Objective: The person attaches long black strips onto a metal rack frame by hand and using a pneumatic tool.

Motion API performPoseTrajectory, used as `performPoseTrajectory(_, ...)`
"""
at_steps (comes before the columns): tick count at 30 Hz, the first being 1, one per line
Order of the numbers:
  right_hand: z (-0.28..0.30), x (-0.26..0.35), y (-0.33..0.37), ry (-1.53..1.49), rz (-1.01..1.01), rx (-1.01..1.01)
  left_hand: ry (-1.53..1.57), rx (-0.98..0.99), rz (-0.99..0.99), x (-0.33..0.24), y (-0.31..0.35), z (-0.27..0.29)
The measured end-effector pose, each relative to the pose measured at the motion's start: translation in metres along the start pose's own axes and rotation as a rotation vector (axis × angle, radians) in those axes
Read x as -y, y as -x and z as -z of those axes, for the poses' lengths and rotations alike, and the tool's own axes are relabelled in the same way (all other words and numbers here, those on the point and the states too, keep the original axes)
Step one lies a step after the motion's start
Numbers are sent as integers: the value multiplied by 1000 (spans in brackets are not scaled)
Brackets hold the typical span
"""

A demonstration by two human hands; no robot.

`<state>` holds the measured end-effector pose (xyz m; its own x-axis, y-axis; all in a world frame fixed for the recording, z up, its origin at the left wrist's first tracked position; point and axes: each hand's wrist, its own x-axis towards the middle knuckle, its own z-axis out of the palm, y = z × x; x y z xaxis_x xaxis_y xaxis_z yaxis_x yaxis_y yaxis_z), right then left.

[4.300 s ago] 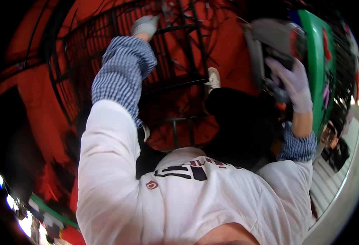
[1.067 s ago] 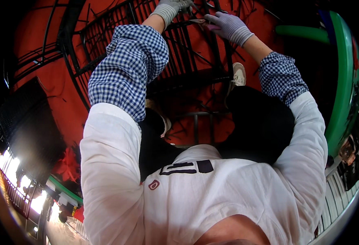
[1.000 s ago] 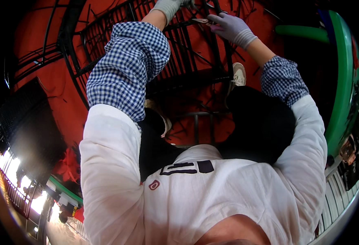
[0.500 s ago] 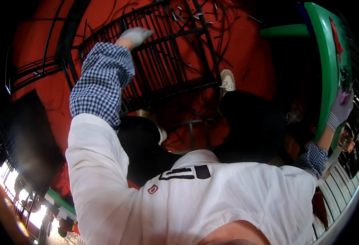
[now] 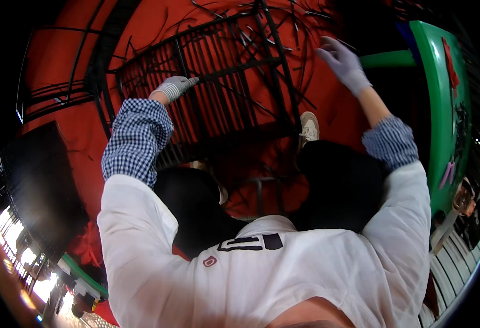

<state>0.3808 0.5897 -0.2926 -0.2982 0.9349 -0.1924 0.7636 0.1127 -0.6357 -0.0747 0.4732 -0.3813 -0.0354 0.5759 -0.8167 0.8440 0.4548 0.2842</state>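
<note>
A black slatted rack-like frame [image 5: 226, 101] lies tilted in front of me, partly woven with dark strips. My left hand [image 5: 175, 89], in a pale glove, rests over its slats near the crossbar. Its fingers are stretched out to the right; whether they touch a strip is hard to tell. My right hand [image 5: 346, 68], also gloved, hangs in the air right of the frame with fingers apart and nothing in them. A pink-handled tool [image 5: 447, 173] lies on the green table [image 5: 435, 117] at the right.
Loose dark strips [image 5: 245, 41] are strewn over the red floor [image 5: 335, 117] beyond and through the frame. Another black frame [image 5: 59, 95] stands at the left, above a dark panel [image 5: 43, 180]. A shoe [image 5: 309, 128] of mine is by the frame's right corner.
My right hand has left the pink-handled tool on the green table and swung forward and left. My left hand has moved slightly nearer along the frame. The view has shifted a little.
</note>
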Motion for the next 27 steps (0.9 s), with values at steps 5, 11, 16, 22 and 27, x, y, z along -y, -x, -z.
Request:
performPoseTrajectory(5,-85,-17,-121,-276,-82,78,-137,-52,-25,-37,13,3)
performPoseTrajectory(11,-84,46,-132,-1141,-590,235,-224,-107,-3,-36,25,15)
performPoseTrajectory(16,-60,87,-121,-1170,-539,41,-216,-160,30,-50,30,28)
performPoseTrajectory(22,-51,66,-116,-1163,-402,-116,-185,-211,127,-75,33,24)
performPoseTrajectory(27,-69,52,-127,-1187,-32,-29,-84,-394,33,-58,35,7)
